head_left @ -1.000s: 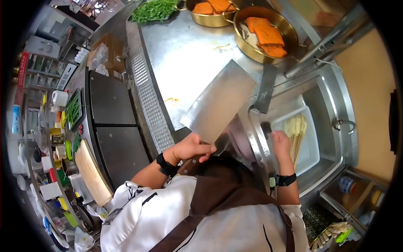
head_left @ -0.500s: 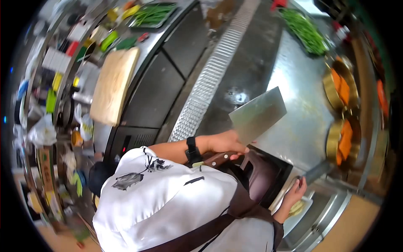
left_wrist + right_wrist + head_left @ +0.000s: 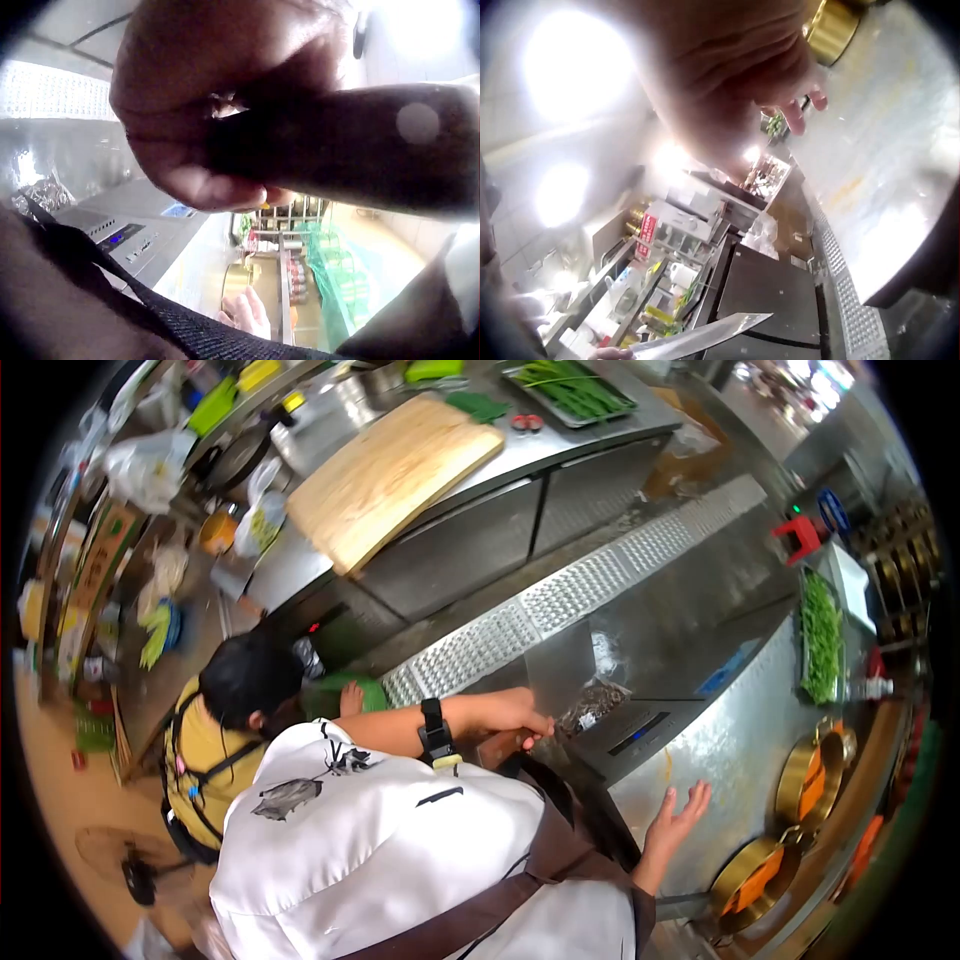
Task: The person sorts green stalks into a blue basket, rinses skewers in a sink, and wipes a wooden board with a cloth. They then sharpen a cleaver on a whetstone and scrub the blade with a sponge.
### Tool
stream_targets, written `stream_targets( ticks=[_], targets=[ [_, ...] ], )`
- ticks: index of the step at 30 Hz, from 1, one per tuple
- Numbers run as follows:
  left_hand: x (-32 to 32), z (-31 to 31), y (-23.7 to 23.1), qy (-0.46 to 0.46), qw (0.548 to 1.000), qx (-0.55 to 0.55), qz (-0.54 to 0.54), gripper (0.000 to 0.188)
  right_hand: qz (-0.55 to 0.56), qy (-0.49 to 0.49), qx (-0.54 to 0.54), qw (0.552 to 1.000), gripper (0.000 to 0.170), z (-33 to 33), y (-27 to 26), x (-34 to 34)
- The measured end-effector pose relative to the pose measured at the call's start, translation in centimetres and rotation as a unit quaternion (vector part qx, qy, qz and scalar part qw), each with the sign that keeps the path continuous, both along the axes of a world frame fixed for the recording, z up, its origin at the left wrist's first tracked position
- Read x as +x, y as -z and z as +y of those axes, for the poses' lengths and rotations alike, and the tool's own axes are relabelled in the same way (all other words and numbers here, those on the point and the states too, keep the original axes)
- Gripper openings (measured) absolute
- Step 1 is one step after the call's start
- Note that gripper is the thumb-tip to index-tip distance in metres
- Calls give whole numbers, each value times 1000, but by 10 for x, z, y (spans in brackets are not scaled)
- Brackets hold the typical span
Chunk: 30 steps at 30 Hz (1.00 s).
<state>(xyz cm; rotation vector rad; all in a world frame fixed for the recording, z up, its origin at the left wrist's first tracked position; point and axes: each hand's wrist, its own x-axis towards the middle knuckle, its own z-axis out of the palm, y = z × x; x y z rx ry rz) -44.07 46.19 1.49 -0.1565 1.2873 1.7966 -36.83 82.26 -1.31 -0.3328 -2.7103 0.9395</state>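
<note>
My left hand [image 3: 512, 715] grips a cleaver by its brown wooden handle [image 3: 500, 748]. In the left wrist view the fingers curl around that dark handle [image 3: 360, 142]. The cleaver's blade [image 3: 705, 336] shows in the right wrist view as a narrow steel strip; from the head, it cannot be made out. My right hand [image 3: 677, 825] holds nothing, its fingers loosely spread over the steel counter [image 3: 640, 795]. Two brass pots [image 3: 748, 890] with orange pieces inside stand to the right of that hand.
A wooden cutting board [image 3: 395, 480] lies on the opposite counter, beside a tray of long green vegetables [image 3: 570, 390]. Another person in a yellow top [image 3: 190, 745] is low at the left. A perforated metal strip [image 3: 580, 595] runs along the floor. Leafy greens [image 3: 822, 635] fill a tray at right.
The view has swung left, away from the sink toward the opposite counter, and another person has come into sight. The cleaver's broad face has turned out of view. My right hand has left the sink side.
</note>
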Motion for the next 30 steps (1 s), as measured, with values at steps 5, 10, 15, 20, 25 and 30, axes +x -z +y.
stream_targets(
  ticks=[5, 10, 15, 20, 25, 30],
  targets=[
    [33, -26, -10, -133, 991, 3, 29, 14, 5, -115, 11, 993, 50, -21, 8, -48],
    [57, -55, -9, -208, 976, 8, -60, 27, 16, -217, 15, 976, 27, -62, 12, -84],
    [63, -101, 13, -250, 964, 52, -71, 21, 6, -363, 21, 932, 20, -138, 3, -147],
    [60, -148, 32, -200, 977, 19, -73, 26, -24, -401, -19, 916, 27, -227, -10, -197],
    [53, -183, 51, -237, 968, 25, -73, 30, -40, -448, -14, 893, 51, -302, -39, -248],
    [50, -203, 50, -296, 947, 37, -117, 24, 50, -528, 18, 848, 51, -361, -46, -316]
  ],
)
